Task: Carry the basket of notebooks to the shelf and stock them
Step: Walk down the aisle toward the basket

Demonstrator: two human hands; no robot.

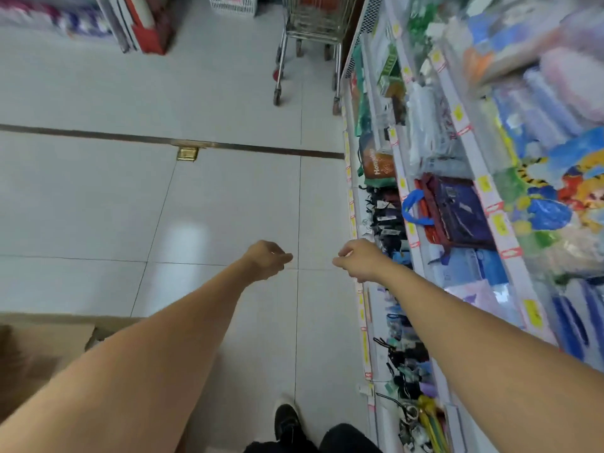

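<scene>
White tiled shop floor (98,197) fills the left and centre of the frame; a stocked shelf unit (425,158) runs along the right edge.

Nearest, bottom centre: one black shoe (287,420) and a dark trouser leg (349,438), so we are standing in the aisle close to the shelf. Lower left: a brown cardboard box (49,348), flaps partly in view, contents not visible.

Mid-frame: both forearms reach forward over the floor. Left hand (266,260) and right hand (356,259) sit near each other, apart, not touching. Fingers of both are loosely curled, and we see nothing in them. We judge this to be a free, ready posture, not a carrying one.

Task item: no basket and no notebooks appear anywhere in the frame. We judge that either the basket is yet to be picked up or it lies outside the view; we cannot tell which.

Right side, near to far: hanging lanyards and small goods low down, a dark blue bag (461,207) with a blue handle at mid-height, then packaged goods, blurred. Yellow price tags line the shelf edges.

Far, top centre: a metal shopping trolley (310,37) parked against the shelf end. A white crate (232,4) and blurred goods lie along the upper left.
</scene>
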